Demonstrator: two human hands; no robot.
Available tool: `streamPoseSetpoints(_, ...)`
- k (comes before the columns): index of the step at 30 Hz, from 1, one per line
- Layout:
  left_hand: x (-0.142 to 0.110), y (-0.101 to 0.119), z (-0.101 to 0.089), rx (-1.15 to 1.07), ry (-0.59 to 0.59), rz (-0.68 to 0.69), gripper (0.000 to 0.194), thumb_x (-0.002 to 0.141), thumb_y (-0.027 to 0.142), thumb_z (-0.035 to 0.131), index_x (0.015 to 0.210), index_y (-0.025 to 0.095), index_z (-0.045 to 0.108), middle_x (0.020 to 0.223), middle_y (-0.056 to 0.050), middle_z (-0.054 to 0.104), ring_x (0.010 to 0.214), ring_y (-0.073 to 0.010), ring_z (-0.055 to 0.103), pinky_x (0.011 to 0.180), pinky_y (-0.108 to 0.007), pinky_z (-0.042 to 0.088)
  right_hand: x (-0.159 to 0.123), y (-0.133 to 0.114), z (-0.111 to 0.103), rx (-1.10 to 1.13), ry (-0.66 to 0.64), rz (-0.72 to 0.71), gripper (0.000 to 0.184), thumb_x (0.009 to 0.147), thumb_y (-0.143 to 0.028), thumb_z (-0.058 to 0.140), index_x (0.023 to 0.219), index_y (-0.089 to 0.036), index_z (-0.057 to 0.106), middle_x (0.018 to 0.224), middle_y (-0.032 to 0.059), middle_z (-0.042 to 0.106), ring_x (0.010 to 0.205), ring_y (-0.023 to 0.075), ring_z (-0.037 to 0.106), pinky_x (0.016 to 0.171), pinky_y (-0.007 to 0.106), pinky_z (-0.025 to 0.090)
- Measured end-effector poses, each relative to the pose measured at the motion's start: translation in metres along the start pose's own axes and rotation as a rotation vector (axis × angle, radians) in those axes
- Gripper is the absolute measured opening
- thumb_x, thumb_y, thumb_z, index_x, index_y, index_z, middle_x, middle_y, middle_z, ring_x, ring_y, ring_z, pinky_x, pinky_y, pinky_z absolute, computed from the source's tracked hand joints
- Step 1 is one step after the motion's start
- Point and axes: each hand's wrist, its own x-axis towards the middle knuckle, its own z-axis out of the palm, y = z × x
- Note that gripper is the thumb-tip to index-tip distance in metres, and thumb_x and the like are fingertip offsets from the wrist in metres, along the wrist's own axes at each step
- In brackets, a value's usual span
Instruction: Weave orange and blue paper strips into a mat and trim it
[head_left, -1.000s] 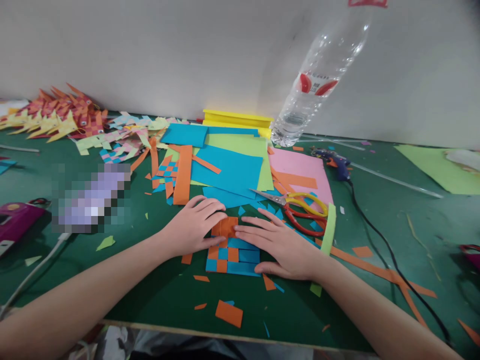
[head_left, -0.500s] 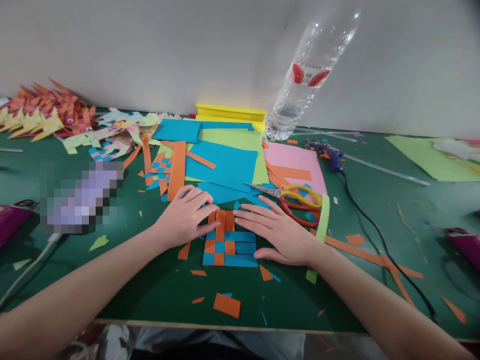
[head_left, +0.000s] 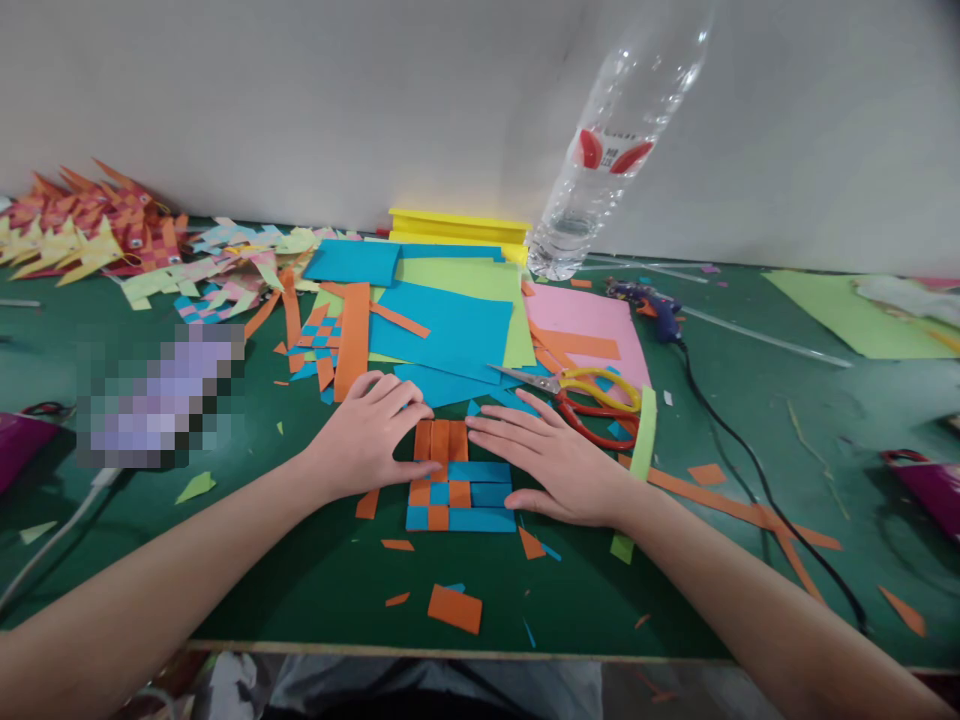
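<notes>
Flat on the table in front of me lies a small woven piece of orange and blue paper strips [head_left: 481, 518], checkered at its lower left. Orange strip ends point away from me, and blue ones run to the right. My left hand [head_left: 371, 435] rests at its left side, thumb tip on the weave and fingers bent but apart from the thumb, nothing gripped. My right hand [head_left: 555, 460] lies spread along the right side, fingertips near the orange strips and thumb at the blue strip ends. Scissors [head_left: 600, 385] with yellow and red handles lie just beyond it.
Blue sheets [head_left: 450, 325], a pink sheet [head_left: 592, 310] and orange scraps [head_left: 455, 608] lie around. A bottle [head_left: 592, 185] stands at the back, a corded glue gun [head_left: 656, 312] at right. A blurred phone-like object [head_left: 169, 395] and woven paper fish [head_left: 97, 225] are left.
The middle orange strip, raised near my left fingers before, now lies flat beside the other orange strips. My left fingers have drawn slightly left; my right hand has hardly moved.
</notes>
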Motion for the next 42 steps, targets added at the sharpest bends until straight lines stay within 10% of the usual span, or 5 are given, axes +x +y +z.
streamPoseSetpoints(42, 0.0023, -0.0005, -0.0052, 0.128, -0.007, 0.084, 0.042, 0.096, 0.052, 0.055, 0.106, 0.013, 0.066, 0.116, -0.014, 0.069, 0.106, -0.0295, 0.06, 0.096, -0.045, 0.035, 0.0045, 0.0006, -0.0045, 0.107, -0.108, -0.01, 0.075, 0.094, -0.066, 0.045, 0.154, -0.02, 0.036, 0.158, 0.006, 0.043, 0.152, 0.0254, 0.026, 0.126, 0.056, 0.001)
